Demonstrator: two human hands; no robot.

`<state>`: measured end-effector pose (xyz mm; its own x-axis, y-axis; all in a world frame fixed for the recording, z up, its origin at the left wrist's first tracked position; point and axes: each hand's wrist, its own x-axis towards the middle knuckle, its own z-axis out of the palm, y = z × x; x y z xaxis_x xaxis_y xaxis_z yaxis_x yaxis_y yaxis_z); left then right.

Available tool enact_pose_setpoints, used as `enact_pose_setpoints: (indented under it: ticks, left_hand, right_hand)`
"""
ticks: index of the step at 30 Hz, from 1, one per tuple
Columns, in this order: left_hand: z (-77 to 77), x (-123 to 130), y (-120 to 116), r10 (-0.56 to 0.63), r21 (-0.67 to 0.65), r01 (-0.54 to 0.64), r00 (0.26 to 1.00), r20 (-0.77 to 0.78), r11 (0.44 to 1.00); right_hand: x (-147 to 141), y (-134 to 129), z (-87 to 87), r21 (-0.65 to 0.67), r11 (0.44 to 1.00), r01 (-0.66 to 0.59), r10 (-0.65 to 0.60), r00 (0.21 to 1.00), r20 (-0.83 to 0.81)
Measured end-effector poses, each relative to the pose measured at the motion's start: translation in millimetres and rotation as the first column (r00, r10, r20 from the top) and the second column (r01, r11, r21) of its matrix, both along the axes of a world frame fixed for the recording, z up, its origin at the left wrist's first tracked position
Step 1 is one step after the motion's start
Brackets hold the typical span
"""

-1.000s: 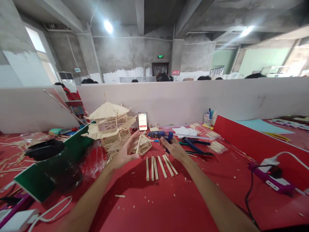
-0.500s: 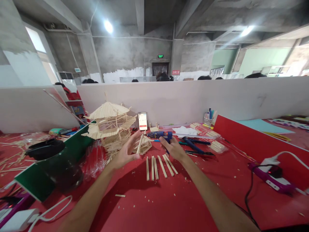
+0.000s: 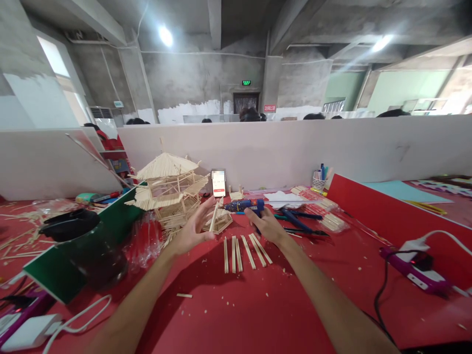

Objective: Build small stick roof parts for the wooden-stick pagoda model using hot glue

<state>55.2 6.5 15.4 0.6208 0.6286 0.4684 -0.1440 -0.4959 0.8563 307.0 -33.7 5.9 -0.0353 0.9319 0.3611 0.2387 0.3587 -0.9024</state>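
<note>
Blue glue gun (image 3: 243,205): gripped by the fingers of the right hand (image 3: 269,227); its front end is near the wooden stick (image 3: 214,219), pinched by the fingers of the left hand (image 3: 191,233). Probable step: gluing. Next move calls for steady alignment. Loose sticks (image 3: 239,255): nearside of the fingers.

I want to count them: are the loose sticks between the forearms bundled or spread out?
Spread out: the sticks lie in a loose row on the red tabletop, red showing between several.
</note>
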Motion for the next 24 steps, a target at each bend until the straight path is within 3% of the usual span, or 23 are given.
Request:
enact_pose_setpoints:
  ticks: [4, 12, 24]
  left_hand:
    - [0.0, -0.2, 0.2, 0.005, -0.005, -0.005, 1.0, -0.006, 1.0]
    - [0.3, -0.1, -0.1, 0.035, -0.02, -0.035, 0.999, -0.004, 0.999]
    - [2.7, 1.1, -1.6, 0.03, -0.037, -0.031, 1.0, -0.004, 0.999]
  right_hand:
    - [-0.2, 0.0, 0.7, 0.009, 1.0, -0.002, 0.002, 1.0, 0.003]
    - [0.7, -6.4, 3.1, -0.067, 0.983, -0.174, 0.17, 0.984, -0.054]
    - [4.7, 0.1, -0.7, 0.036, 0.999, -0.039, 0.039, 0.999, 0.009]
